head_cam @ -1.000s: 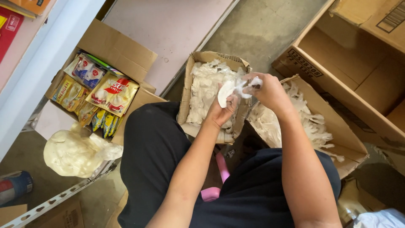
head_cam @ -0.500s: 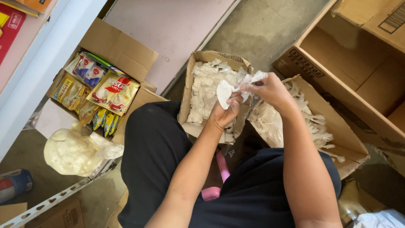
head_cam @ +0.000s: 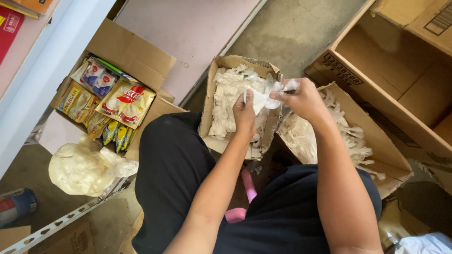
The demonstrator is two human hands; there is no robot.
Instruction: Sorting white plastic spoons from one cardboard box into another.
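Observation:
Both of my hands are raised over two open cardboard boxes. My left hand [head_cam: 245, 115] grips a small white plastic spoon [head_cam: 258, 102] wrapped in thin clear plastic. My right hand [head_cam: 301, 96] pinches the crumpled end of that clear wrapper [head_cam: 286, 86]. Under my left hand stands a narrow box [head_cam: 212, 84] filled with white wrapped pieces. Below my right arm a wider box [head_cam: 376, 155] holds a loose heap of similar white pieces.
A box of colourful snack sachets [head_cam: 110, 99] sits at the left beside a white shelf edge [head_cam: 42, 70]. A bulging whitish plastic bag [head_cam: 84, 167] lies on the floor. A large empty carton [head_cam: 400, 80] stands at the right. A pink object [head_cam: 245, 197] lies between my legs.
My left hand has turned the spoon more upright and closed in toward my right hand, which keeps its pinch on the wrapper. The view has barely shifted.

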